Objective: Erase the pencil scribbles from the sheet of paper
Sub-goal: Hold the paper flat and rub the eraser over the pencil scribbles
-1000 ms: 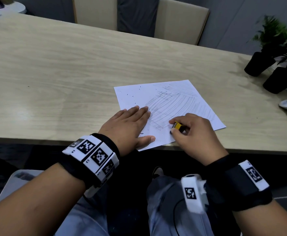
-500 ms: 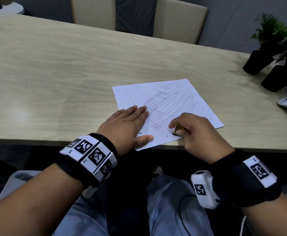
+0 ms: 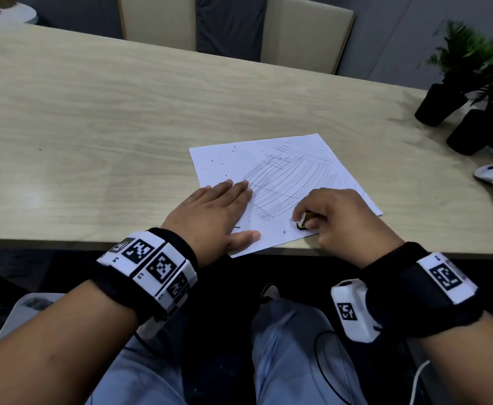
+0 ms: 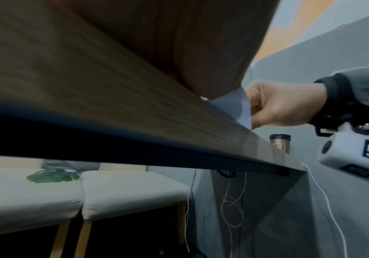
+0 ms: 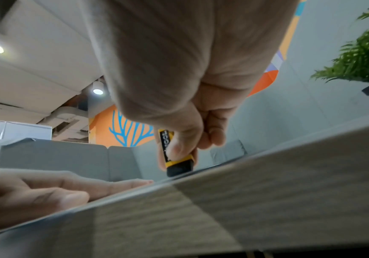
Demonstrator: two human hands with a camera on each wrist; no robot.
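The sheet of paper (image 3: 271,182) lies at the near edge of the bench (image 3: 108,118), a near corner overhanging. Pencil scribbles (image 3: 286,182) cover most of its middle and far right; only the near strip looks clean, so I judge the erasing barely begun — nearly all remains. The left hand (image 3: 210,217) lies flat, fingers straight, pinning the sheet's left part. The right hand (image 3: 344,220) pinches a yellow-sleeved eraser (image 3: 302,222), tip on the paper near the scribbles' near edge. Containers: two black pots (image 3: 458,118) at far right hold green plants.
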